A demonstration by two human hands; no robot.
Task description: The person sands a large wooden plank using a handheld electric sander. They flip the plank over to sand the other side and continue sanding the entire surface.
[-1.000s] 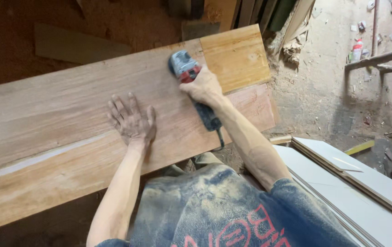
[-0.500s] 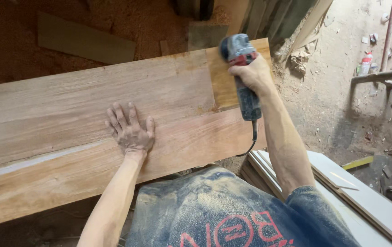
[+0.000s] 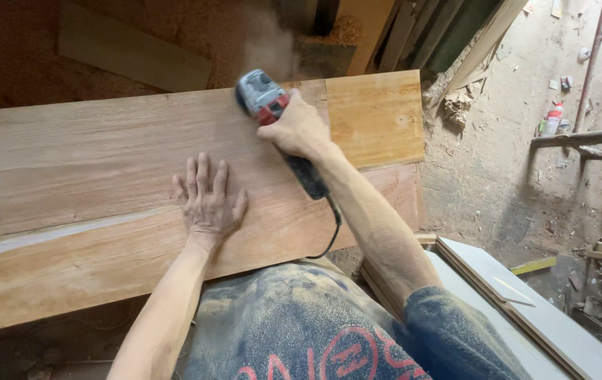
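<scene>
1. Sander (image 3: pixel 264 98) sits on the far edge of the wide board (image 3: pixel 104 162), its grey head close to the seam where the paler, yellower section (image 3: pixel 375 116) begins; our right hand (image 3: pixel 299 130) is wrapped tight around its body, fingers closed on the grip.
2. Half a second back the tool was out on that yellow end of the board; now it rides to the left of the seam, over the pinkish wood, so we judge the pass is working back along the far edge.
3. Dust hangs in a faint haze just beyond the sander head, which suggests it is cutting.
4. Cord (image 3: pixel 332 225) trails from the handle's tail, loops across the near board (image 3: pixel 69 274) and drops off its edge toward our lap.
5. Left hand (image 3: pixel 206 200) lies flat, fingers spread, pressed on the wood just above the pale streak that marks the joint between the two boards; it has kept the same spot throughout, steadying the panel.
6. Right of us, white panels (image 3: pixel 526 309) lie stacked low, and the dusty floor (image 3: pixel 498 162) carries shavings and a small bottle (image 3: pixel 553 118) near a metal rail.
</scene>
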